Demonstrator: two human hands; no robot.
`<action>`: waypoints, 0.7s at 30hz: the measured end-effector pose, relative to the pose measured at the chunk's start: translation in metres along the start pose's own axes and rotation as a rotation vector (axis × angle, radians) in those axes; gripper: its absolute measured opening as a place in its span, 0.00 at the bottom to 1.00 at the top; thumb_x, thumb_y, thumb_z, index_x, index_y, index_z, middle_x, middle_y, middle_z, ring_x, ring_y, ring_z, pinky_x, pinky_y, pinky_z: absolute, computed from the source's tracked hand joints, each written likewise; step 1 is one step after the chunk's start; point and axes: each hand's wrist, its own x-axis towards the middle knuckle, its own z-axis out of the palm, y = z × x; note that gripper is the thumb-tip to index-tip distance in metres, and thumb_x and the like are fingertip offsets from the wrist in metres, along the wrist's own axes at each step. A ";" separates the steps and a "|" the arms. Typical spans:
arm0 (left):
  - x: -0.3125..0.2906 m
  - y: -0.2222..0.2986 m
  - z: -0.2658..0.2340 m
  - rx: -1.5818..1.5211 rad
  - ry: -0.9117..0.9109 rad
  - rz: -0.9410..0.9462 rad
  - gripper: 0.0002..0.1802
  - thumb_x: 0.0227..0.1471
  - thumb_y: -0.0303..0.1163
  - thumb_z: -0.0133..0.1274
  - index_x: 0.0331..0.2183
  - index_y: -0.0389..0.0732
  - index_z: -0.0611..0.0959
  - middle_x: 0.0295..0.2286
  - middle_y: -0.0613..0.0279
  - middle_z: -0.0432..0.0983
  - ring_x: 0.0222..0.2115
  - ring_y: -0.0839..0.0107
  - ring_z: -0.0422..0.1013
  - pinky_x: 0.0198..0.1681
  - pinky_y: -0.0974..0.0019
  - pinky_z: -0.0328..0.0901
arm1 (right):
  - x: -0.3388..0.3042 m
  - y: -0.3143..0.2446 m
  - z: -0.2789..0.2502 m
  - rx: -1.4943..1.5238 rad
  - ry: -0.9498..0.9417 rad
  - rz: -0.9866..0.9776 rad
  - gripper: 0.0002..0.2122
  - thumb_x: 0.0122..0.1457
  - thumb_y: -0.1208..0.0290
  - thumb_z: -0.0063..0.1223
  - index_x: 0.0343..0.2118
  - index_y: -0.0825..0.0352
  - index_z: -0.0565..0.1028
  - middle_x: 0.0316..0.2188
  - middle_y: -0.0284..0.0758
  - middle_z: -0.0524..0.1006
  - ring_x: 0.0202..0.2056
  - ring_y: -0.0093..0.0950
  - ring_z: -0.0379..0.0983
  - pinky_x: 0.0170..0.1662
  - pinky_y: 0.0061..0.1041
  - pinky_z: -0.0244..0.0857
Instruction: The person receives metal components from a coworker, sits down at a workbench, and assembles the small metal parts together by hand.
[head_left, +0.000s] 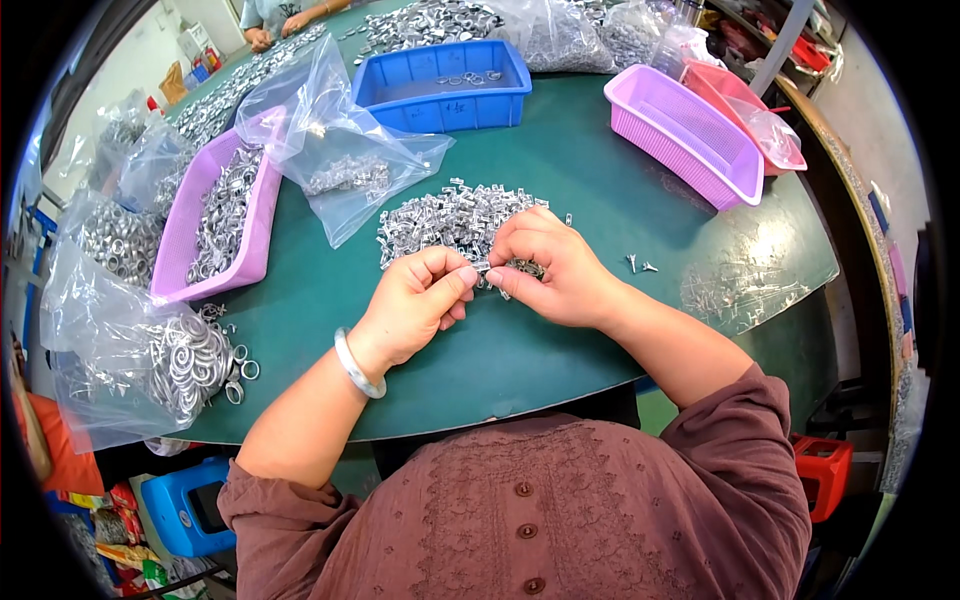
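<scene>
Left hand (408, 300) and right hand (562, 272) meet above the green counter (320, 300), fingers of both pinching a small metal piece (481, 268) between them. Metal-part pile (435, 222) lies just beyond, toward 12 o'clock; blue bin (440, 114) farther that way; lavender basket (264, 228) at 10 o'clock.

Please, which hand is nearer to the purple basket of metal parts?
Left. The left hand is right of the purple basket, apart from it; the right hand is farther right.

Wide head-worn view (fisheye, close), downward onto the green table (560, 370)
</scene>
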 end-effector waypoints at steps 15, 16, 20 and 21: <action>-0.001 -0.001 0.004 0.074 0.019 0.107 0.05 0.48 0.27 0.52 0.31 0.38 0.76 0.23 0.71 0.71 0.19 0.85 0.63 0.21 0.81 0.59 | 0.002 -0.002 0.000 -0.028 0.068 -0.064 0.05 0.42 0.77 0.55 0.23 0.65 0.71 0.25 0.33 0.69 0.31 0.32 0.64 0.36 0.29 0.58; -0.001 -0.001 0.004 0.074 0.018 0.106 0.05 0.48 0.27 0.52 0.31 0.38 0.76 0.23 0.71 0.71 0.19 0.85 0.63 0.21 0.81 0.59 | 0.002 -0.002 0.000 -0.028 0.068 -0.063 0.05 0.42 0.77 0.55 0.23 0.65 0.71 0.25 0.33 0.69 0.31 0.32 0.64 0.36 0.29 0.58; -0.001 0.001 0.003 0.010 0.050 0.080 0.05 0.49 0.27 0.50 0.31 0.38 0.75 0.23 0.69 0.70 0.20 0.83 0.64 0.22 0.80 0.60 | 0.003 0.000 0.000 -0.038 0.074 -0.060 0.05 0.42 0.77 0.55 0.23 0.65 0.71 0.25 0.33 0.69 0.32 0.33 0.63 0.37 0.29 0.58; 0.000 0.002 0.002 -0.080 0.068 0.061 0.04 0.49 0.27 0.49 0.31 0.39 0.75 0.23 0.68 0.70 0.20 0.82 0.65 0.22 0.79 0.60 | 0.003 0.000 -0.001 -0.042 0.074 -0.048 0.05 0.42 0.77 0.55 0.23 0.65 0.71 0.25 0.33 0.69 0.32 0.33 0.63 0.38 0.30 0.57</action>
